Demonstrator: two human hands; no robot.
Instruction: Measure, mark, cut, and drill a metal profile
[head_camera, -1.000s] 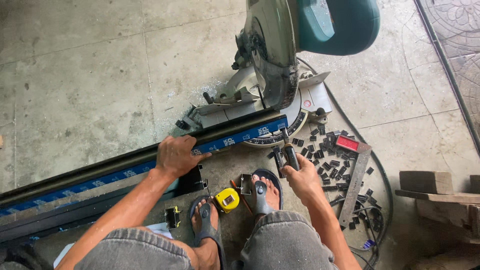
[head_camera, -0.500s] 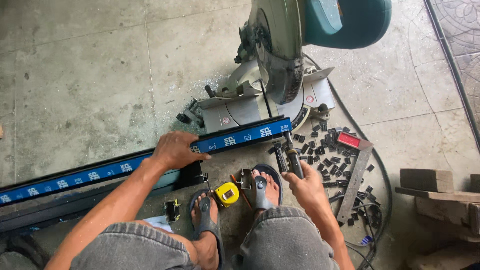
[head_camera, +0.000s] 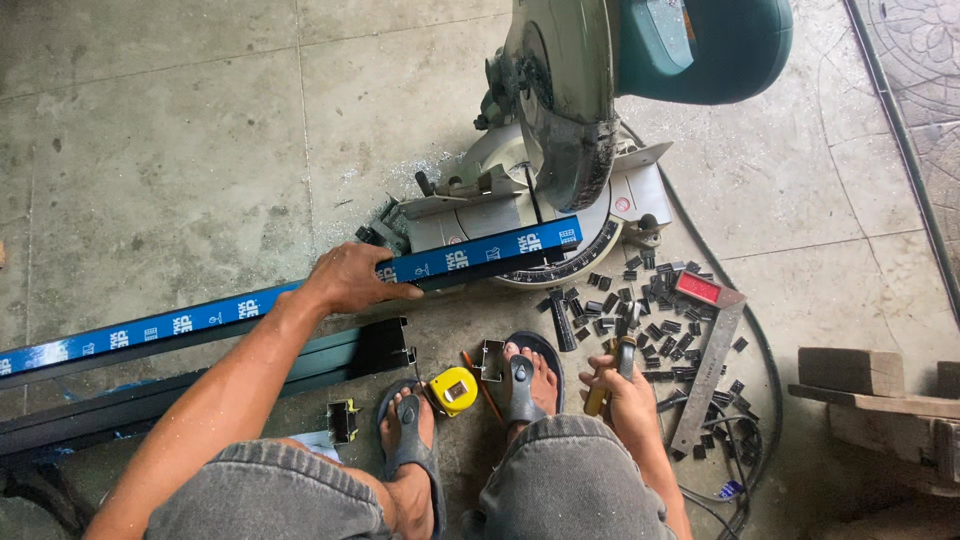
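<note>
The left hand lies palm-down, fingers curled over the long blue-filmed metal profile, gripping it a little short of its cut end. The profile's long axis runs from far out past the left elbow, up and rightward beyond the fingertips, onto the bed of the miter saw; its end sits just under the raised blade guard. Below the wrist, near the knees, a second dark profile lies roughly parallel. The right hand is clenched around a slim tool with a yellow handle, well apart from the profile and nearer the scatter of small black offcuts. Just right of it lies a steel square. Between the sandalled feet sits a yellow tape measure. Bare concrete lies open beyond the left hand.
</note>
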